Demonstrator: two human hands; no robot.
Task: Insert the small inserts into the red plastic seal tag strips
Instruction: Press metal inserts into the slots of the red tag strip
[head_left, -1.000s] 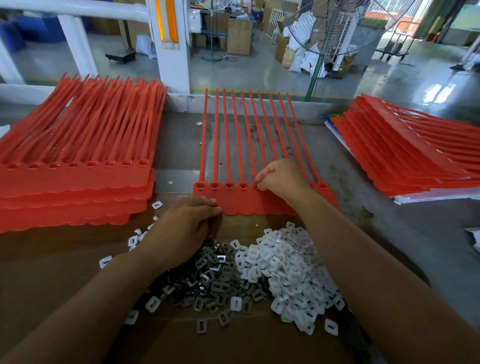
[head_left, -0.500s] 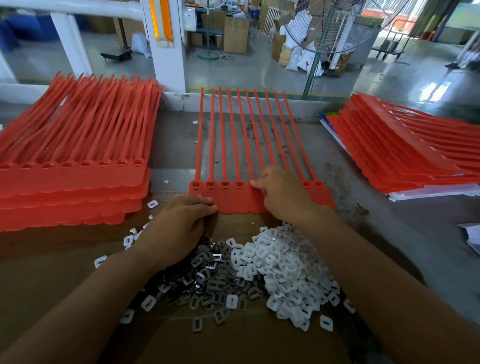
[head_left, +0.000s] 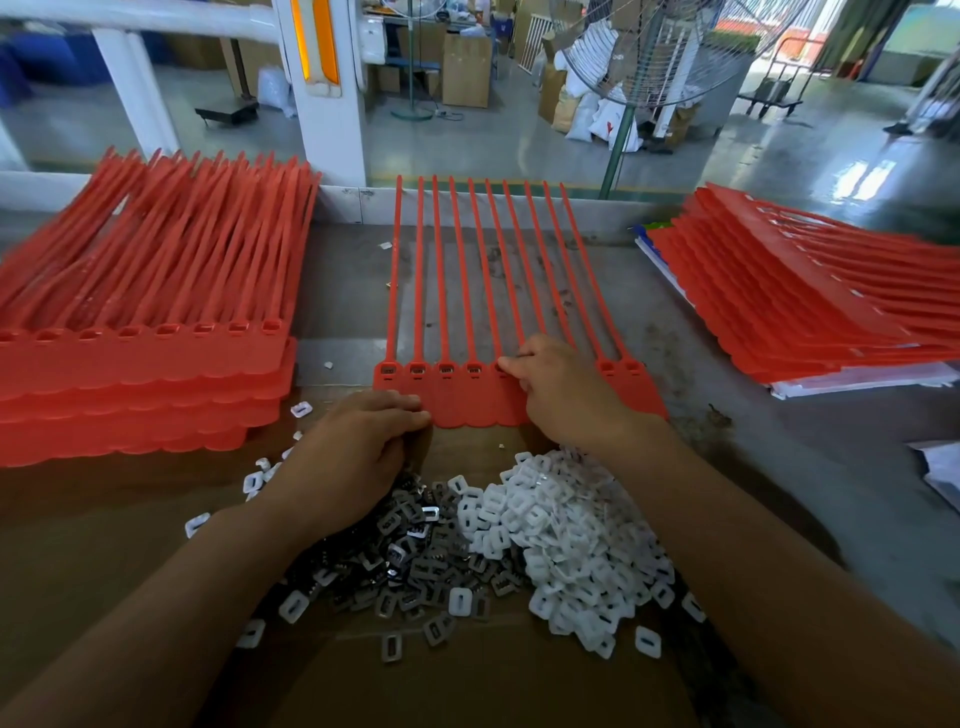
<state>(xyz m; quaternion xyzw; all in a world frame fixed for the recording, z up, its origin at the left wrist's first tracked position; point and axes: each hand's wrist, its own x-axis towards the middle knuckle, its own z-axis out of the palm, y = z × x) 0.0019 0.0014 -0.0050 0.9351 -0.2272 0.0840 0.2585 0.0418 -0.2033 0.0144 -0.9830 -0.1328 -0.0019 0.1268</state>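
A red seal tag strip sheet (head_left: 467, 400) lies flat in the middle, its tails pointing away and its row of sockets near me. My right hand (head_left: 563, 392) rests on the sheet, thumb and forefinger pinched together at the fifth socket from the left; a small insert between them is hidden. The four sockets to its left show inserts. My left hand (head_left: 353, 452) lies palm-down over the near edge of the dark metal inserts (head_left: 410, 556), fingertips touching the sheet's lower left edge. A heap of white plastic inserts (head_left: 561, 530) sits just right of the metal ones.
A tall stack of red strip sheets (head_left: 145, 364) fills the left side and another stack (head_left: 810, 306) lies at the right on white paper. Brown cardboard (head_left: 104, 519) underlies the insert piles. A white rail (head_left: 343, 200) borders the far table edge.
My right wrist has dropped a little and its fingertips stay at the same socket. My left hand stays on the metal pile.
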